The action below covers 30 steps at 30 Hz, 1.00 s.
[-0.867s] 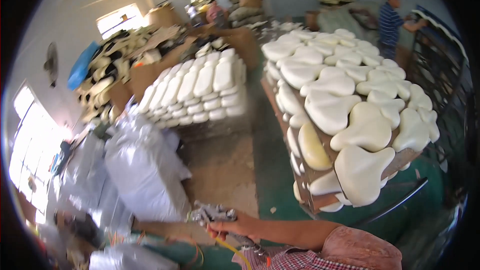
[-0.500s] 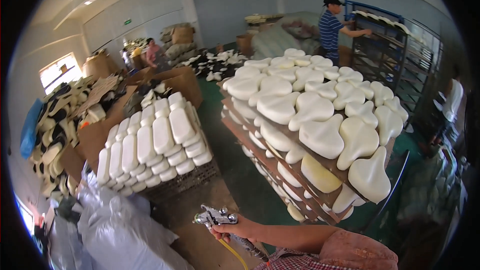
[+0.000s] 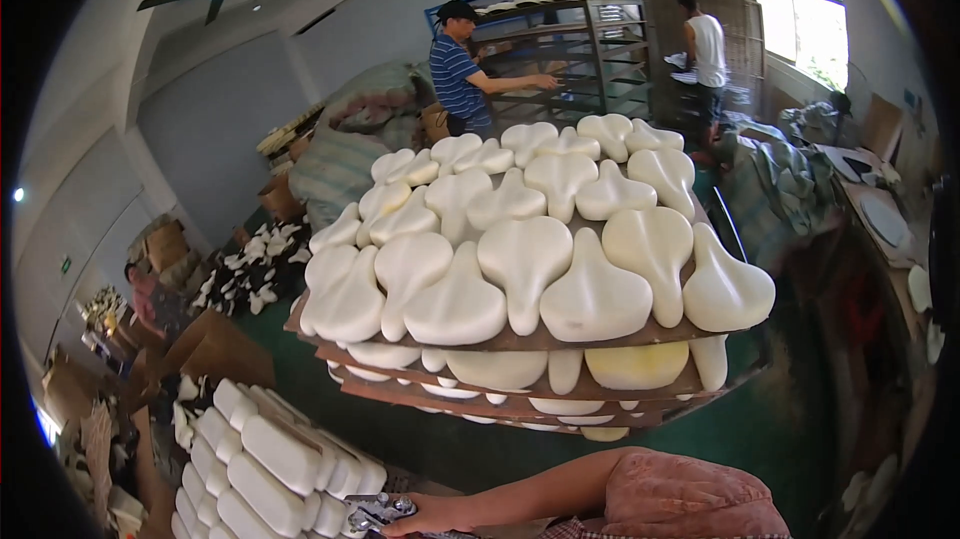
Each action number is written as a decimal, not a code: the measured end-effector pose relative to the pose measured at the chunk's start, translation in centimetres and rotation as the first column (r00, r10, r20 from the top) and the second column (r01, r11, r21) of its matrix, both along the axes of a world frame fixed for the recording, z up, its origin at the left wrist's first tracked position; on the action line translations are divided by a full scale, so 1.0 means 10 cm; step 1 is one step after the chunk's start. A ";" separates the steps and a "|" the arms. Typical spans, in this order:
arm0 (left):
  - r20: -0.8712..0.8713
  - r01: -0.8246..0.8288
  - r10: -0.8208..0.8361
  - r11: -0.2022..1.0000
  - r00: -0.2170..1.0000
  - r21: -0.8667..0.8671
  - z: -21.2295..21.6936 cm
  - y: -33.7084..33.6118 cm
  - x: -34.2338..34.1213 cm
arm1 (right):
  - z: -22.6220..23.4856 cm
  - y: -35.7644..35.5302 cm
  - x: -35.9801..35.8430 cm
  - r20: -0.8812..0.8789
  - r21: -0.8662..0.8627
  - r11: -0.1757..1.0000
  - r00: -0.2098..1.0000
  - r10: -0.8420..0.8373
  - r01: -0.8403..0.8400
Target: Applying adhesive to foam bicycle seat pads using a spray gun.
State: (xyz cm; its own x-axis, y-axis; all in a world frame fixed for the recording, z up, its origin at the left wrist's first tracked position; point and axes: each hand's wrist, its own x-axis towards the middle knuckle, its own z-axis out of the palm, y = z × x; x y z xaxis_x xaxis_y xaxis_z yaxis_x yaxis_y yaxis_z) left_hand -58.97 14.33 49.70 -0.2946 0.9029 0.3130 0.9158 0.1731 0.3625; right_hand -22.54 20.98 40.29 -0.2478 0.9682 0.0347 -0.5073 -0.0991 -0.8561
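From the lower right my right arm reaches across, its sleeve brownish red. My right hand (image 3: 432, 515) is closed around a metal spray gun (image 3: 372, 512), partly cut off by the lower edge. Beside the gun, on its left, are stacked white oblong foam pads (image 3: 275, 454). Beyond my arm stands a tall stack of brown boards (image 3: 470, 341) bearing cream foam bicycle saddle pads (image 3: 524, 254), the top layer set close together. More pads, one of them yellowish (image 3: 637, 364), show between the boards. My left hand is out of view.
A person in a striped shirt (image 3: 455, 79) reaches toward a dark shelf rack (image 3: 595, 54) behind the stack. Another person in a white top (image 3: 710, 54) stands farther right. Cardboard boxes (image 3: 220, 354) and scattered black and white pieces (image 3: 255, 269) lie to the left.
My view has swung to the right and the board stack now fills the middle. My right hand and the spray gun sit lower in the picture, beside the oblong pads.
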 end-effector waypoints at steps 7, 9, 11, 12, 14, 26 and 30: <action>0.045 0.395 -0.396 0.918 0.917 0.022 -0.07 2.22 -0.08 | 0.24 1.16 0.12 0.071 -0.003 0.993 0.990 -0.120 0.120; 0.015 0.609 -0.614 0.786 0.790 0.104 -0.24 2.93 -0.17 | 0.31 1.50 0.02 0.052 0.016 0.970 0.969 -0.242 0.241; 0.294 0.629 -0.603 0.778 0.741 0.010 -0.33 3.59 -0.14 | 0.49 1.79 0.01 0.071 0.020 0.944 0.942 -0.329 0.329; 0.303 0.645 -0.617 0.764 0.727 0.009 -0.35 3.89 -0.07 | 0.54 1.94 -0.05 0.076 0.028 0.928 0.925 -0.372 0.371; 0.399 0.730 -0.700 0.676 0.593 0.100 -0.35 4.43 0.09 | 0.66 2.24 -0.11 0.091 0.009 0.899 0.895 -0.438 0.439; 0.358 0.995 -0.929 0.078 0.097 -0.069 -0.40 6.01 0.88 | 1.93 2.83 -0.22 0.428 0.168 0.604 0.494 -0.756 0.779; 0.351 0.998 -0.936 -0.057 -0.039 -0.042 -0.31 6.34 1.27 | 2.11 2.96 0.03 0.477 0.229 0.466 0.318 -0.819 0.855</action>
